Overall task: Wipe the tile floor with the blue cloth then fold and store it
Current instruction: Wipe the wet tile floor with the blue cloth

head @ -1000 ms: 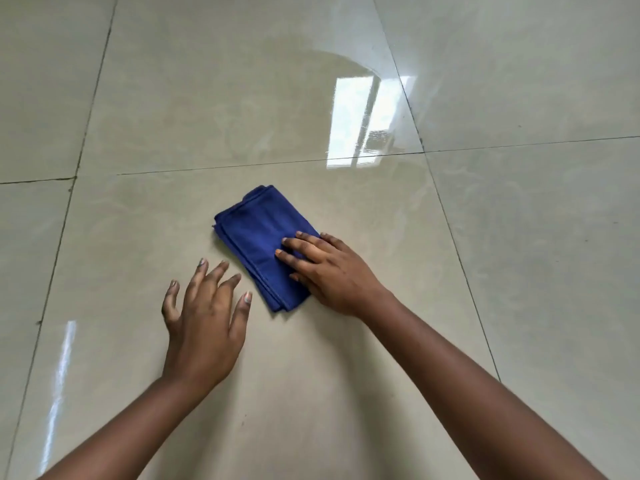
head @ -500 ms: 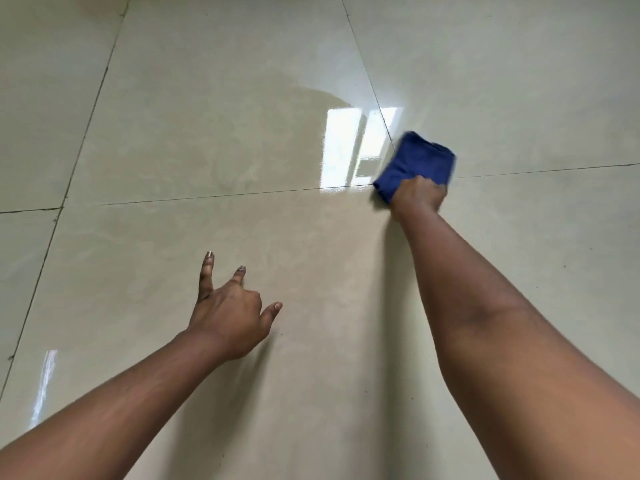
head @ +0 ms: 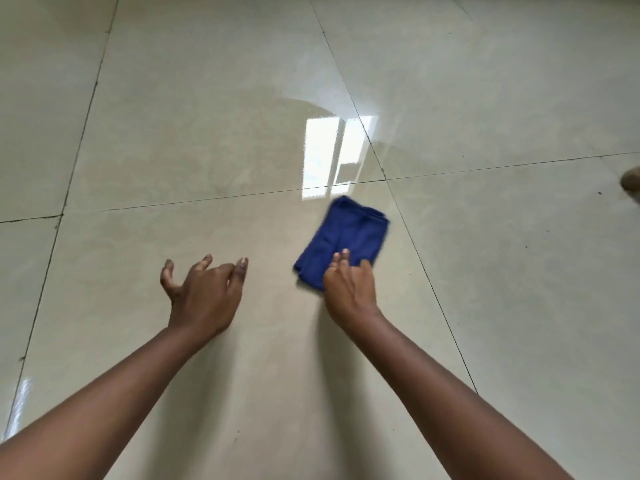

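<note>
Blue cloth (head: 343,242) lies folded flat on the glossy tile floor (head: 173,133), just right of centre near a grout line crossing. Your left hand (head: 204,292) hovers empty to the left, its fingers (head: 206,262) spread and curled. Your right hand (head: 349,289) presses the cloth's near edge, fingers together and flat, not clamped.

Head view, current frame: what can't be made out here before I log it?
- Blue cloth: motion-blurred, and its near corner is hidden under the right hand, so the fold count is unclear.
- Left hand: whether it touches the tile floor or hovers above it cannot be told.
- Tan object: cut off by the right edge, unidentifiable.
- Floor wetness: glare from the window reflection masks it.
</note>
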